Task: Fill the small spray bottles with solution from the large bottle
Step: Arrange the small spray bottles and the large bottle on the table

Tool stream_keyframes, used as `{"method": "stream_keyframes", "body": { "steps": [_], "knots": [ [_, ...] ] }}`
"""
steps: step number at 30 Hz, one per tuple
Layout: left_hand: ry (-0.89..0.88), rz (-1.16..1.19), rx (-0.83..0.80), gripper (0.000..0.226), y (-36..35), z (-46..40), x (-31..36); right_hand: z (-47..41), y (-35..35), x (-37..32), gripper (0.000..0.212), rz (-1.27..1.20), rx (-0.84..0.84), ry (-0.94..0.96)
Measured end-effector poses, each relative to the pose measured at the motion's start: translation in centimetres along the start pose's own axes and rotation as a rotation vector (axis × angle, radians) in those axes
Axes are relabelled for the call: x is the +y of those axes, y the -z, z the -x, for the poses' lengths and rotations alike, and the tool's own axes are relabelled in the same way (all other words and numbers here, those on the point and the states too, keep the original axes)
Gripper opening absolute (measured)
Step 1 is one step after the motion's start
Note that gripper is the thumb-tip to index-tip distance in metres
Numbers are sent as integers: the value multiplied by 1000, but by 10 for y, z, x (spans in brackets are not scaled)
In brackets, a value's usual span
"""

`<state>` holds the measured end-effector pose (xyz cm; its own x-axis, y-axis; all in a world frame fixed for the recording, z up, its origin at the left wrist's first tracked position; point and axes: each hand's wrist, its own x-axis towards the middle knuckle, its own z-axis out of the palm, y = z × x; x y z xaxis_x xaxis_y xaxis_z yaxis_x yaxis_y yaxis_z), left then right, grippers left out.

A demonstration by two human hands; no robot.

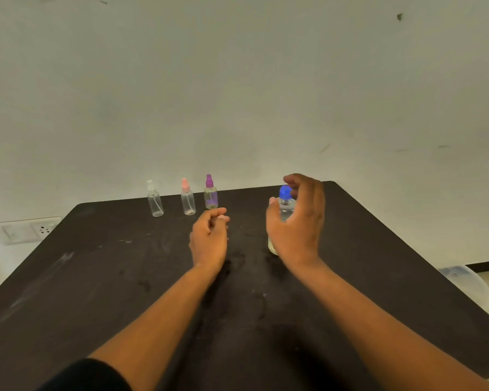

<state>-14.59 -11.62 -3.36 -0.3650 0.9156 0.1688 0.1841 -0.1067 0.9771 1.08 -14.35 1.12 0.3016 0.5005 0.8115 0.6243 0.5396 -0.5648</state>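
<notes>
Right hand (297, 221) around large bottle (285, 206)

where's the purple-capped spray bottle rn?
In the head view, the purple-capped spray bottle stands upright near the table's far edge, rightmost of the three small bottles, beside the pink-capped one and just beyond the left hand.

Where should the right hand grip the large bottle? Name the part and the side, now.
Grip the large bottle round its clear body, below the blue cap, coming from its right side. It stands upright on the table, and the right hand is already cupped open there. This leaves the cap free for the left hand to unscrew.
</notes>
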Motion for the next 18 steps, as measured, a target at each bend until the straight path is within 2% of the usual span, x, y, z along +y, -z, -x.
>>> {"method": "stream_keyframes", "body": {
  "steps": [3,6,12,18],
  "knots": [
    [-4,-61,69,16,13,-15,-10,4,-24,-14,23,-103,-71,105],
    [-47,-119,125,17,23,-25,-11,12,-57,-13,21,-160,-189,2],
    [-89,-230,190,34,32,-62,-14,9,-122,7,39,-79,-443,-248],
    [-34,-294,168,63,33,-110,-25,-6,-181,21,62,-29,-577,-401]
  ]
}}
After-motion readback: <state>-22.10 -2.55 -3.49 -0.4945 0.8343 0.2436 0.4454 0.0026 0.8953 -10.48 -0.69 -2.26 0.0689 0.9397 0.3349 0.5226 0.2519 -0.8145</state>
